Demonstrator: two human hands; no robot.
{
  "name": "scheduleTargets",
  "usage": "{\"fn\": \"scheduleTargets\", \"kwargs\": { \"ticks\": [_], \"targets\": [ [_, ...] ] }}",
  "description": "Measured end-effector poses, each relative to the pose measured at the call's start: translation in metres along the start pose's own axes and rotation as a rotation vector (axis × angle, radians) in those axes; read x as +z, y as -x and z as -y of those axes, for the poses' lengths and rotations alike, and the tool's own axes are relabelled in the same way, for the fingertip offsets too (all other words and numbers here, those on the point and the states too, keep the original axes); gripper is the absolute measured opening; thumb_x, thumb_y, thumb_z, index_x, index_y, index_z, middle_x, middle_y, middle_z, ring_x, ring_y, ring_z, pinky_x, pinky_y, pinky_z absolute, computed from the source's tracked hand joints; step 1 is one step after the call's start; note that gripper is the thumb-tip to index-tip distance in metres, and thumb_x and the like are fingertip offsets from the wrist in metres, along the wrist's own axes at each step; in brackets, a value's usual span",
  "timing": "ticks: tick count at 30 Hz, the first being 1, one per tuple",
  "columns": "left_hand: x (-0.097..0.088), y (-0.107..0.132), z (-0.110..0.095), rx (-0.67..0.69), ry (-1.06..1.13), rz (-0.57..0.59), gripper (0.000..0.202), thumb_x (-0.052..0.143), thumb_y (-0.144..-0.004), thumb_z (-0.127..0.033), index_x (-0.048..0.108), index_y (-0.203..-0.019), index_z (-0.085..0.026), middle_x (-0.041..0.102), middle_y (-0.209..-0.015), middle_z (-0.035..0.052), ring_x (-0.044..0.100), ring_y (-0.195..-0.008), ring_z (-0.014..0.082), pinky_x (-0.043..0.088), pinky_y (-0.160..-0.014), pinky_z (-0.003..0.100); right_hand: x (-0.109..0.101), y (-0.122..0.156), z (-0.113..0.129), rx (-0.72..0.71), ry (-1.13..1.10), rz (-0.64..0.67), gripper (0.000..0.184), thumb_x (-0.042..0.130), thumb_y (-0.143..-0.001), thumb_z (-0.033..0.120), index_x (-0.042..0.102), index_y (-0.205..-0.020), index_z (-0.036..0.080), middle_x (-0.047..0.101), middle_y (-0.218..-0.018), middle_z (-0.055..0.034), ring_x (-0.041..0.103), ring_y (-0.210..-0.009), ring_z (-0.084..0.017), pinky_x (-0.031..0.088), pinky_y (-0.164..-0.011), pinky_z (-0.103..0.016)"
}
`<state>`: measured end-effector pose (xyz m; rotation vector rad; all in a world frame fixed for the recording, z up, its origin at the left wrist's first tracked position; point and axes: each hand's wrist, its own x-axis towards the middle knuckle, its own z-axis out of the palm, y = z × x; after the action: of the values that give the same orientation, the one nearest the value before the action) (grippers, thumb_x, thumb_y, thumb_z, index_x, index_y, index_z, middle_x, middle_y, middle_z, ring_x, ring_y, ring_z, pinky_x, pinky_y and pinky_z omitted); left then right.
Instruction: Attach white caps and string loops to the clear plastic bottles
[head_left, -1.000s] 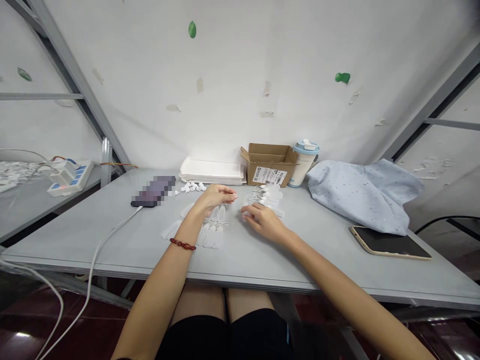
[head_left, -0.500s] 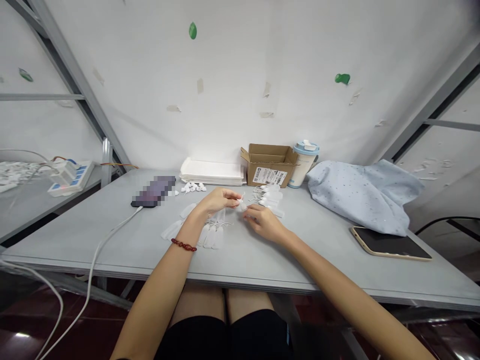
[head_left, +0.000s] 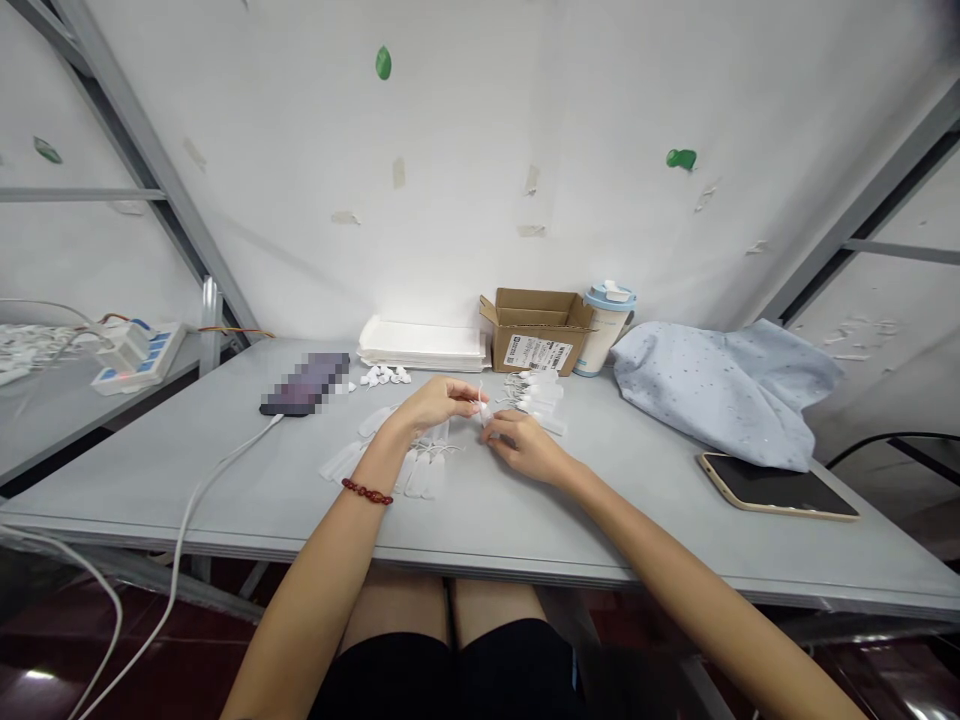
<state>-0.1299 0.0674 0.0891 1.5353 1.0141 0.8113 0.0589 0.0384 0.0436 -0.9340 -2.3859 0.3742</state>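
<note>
Between my two hands, above the middle of the table, is a small white piece with a thin white cord (head_left: 482,410) sticking up; its exact kind is too small to make out. My left hand (head_left: 439,403) pinches it from the left with thumb and fingertips. On its other side, the curled fingers of my right hand (head_left: 525,445) close on its lower part. Under and beside my left wrist lie several translucent white flat strips with cords (head_left: 421,472), partly covered by the forearm. Similar corded strips (head_left: 541,395) lie in a row beyond my right hand.
Small white caps or knobs (head_left: 386,375) are heaped near a white paper stack (head_left: 424,345). Behind stand an open cardboard box (head_left: 536,335) and a lidded cup (head_left: 602,330). Blue cloth (head_left: 720,390) and a phone (head_left: 776,487) lie right; another phone (head_left: 307,384) with a cable lies left.
My right fingers have shifted slightly left and closer to the left fingertips. The cord on the held piece now stands more upright. The view has moved a little.
</note>
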Motion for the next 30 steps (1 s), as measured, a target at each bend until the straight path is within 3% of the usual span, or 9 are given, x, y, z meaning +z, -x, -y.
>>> {"fn": "scheduleTargets", "kwargs": {
  "ticks": [10, 15, 19, 30],
  "targets": [
    [-0.001, 0.002, -0.001, -0.029, -0.006, -0.003, 0.023, 0.074, -0.059, -0.027, 0.071, -0.076, -0.013, 0.069, -0.091, 0.0076, 0.060, -0.078, 0.0175, 0.045, -0.083, 0.035, -0.005, 0.000, 0.001, 0.067, -0.091, -0.058, 0.027, 0.039, -0.078, 0.000, 0.060, -0.080, 0.017, 0.058, -0.084, -0.0056, 0.051, -0.085, -0.018, 0.039, -0.079, -0.031],
    [-0.002, 0.003, -0.002, -0.041, 0.022, 0.009, 0.030, 0.074, -0.062, -0.030, 0.070, -0.086, -0.012, 0.068, -0.081, 0.0056, 0.058, -0.074, 0.0150, 0.045, -0.082, 0.034, -0.012, -0.001, 0.005, 0.225, -0.283, -0.111, 0.018, 0.037, -0.083, 0.012, 0.054, -0.082, 0.018, 0.058, -0.082, -0.0026, 0.049, -0.075, -0.015, 0.036, -0.071, -0.028],
    [0.000, 0.004, -0.004, -0.031, 0.040, 0.023, 0.028, 0.074, -0.063, -0.032, 0.071, -0.083, -0.012, 0.067, -0.079, 0.0051, 0.056, -0.071, 0.0131, 0.045, -0.080, 0.033, -0.014, -0.001, 0.007, 0.320, -0.445, -0.120, 0.010, 0.039, -0.086, 0.022, 0.049, -0.087, 0.020, 0.060, -0.088, -0.0025, 0.047, -0.073, -0.015, 0.034, -0.067, -0.028],
    [0.006, 0.003, -0.004, -0.058, 0.022, 0.038, 0.026, 0.070, -0.067, -0.037, 0.067, -0.067, -0.011, 0.061, -0.066, 0.0034, 0.052, -0.060, 0.0106, 0.046, -0.065, 0.028, -0.015, -0.001, 0.008, 0.297, -0.540, -0.096, 0.008, 0.041, -0.087, 0.029, 0.042, -0.088, 0.021, 0.058, -0.078, 0.0004, 0.040, -0.062, -0.012, 0.031, -0.062, -0.027]
  ]
}}
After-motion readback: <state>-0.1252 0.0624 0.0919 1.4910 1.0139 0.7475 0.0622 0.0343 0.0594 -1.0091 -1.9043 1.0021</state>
